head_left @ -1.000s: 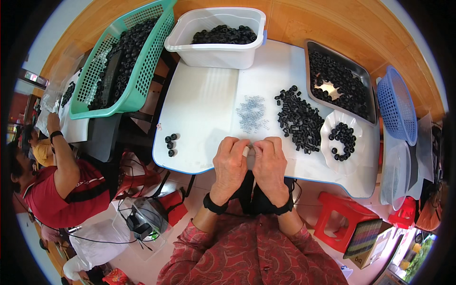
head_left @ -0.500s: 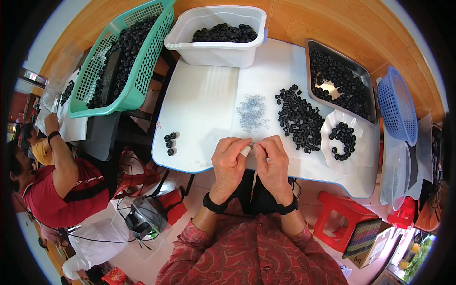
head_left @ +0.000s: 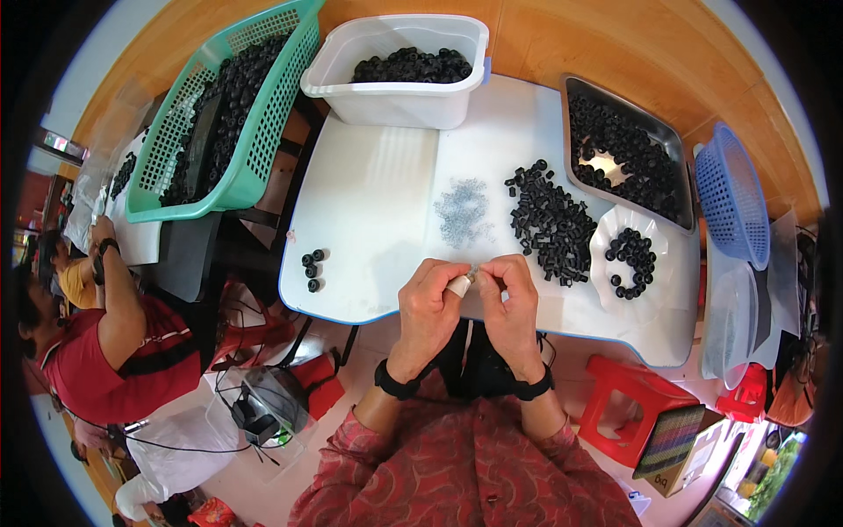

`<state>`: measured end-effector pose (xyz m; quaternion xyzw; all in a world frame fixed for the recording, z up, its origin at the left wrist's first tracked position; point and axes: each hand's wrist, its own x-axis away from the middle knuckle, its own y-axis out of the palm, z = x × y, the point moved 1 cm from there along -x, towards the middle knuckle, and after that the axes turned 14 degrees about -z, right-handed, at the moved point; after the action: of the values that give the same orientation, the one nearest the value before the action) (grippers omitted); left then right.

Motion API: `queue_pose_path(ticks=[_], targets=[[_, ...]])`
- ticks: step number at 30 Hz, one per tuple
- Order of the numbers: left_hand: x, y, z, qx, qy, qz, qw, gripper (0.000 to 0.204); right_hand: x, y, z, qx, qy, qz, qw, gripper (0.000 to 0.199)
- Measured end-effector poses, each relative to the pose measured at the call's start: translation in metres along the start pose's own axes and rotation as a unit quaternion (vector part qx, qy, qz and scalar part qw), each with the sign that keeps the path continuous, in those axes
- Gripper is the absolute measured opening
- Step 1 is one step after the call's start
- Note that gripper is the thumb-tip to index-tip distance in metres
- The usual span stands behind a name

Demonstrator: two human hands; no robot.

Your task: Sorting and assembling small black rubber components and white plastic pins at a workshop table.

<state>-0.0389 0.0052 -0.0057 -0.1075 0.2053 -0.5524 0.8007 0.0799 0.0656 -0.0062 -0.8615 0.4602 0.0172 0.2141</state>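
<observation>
Both hands, left hand and right hand, pinch together on some tiny part too small to identify, at the near edge of the white table, with the small grey bits and loose black rings just beyond.

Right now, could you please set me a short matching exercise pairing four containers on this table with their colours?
Things:
1. slotted basket at the far left
2. tub at the far middle
3. tray with black rings
4. basket at the right edge

Colours:
a. blue
b. white
c. green
d. metal grey

Pairs: 1-c, 2-b, 3-d, 4-a
</observation>
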Motion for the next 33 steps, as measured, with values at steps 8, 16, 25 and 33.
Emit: queue_pose_path(ticks=[8,16,25,33], targets=[[0.001,0.001,0.0,0.016,0.002,-0.081,0.997,0.02,0.004,-0.006,-0.003,-0.064,0.021,0.007,0.998,0.004],[0.005,0.003,-0.003,0.225,-0.106,-0.119,0.961,0.014,0.009,-0.005,0.005,-0.162,0.046,0.003,0.986,0.005],[0.007,-0.004,-0.006,0.286,-0.114,-0.15,0.94,0.012,0.011,-0.009,0.002,-0.114,0.048,-0.025,0.992,0.008],[0.003,-0.003,-0.003,0.174,-0.067,-0.125,0.974,0.012,0.011,-0.011,0.0,-0.108,0.069,-0.063,0.99,0.007]])
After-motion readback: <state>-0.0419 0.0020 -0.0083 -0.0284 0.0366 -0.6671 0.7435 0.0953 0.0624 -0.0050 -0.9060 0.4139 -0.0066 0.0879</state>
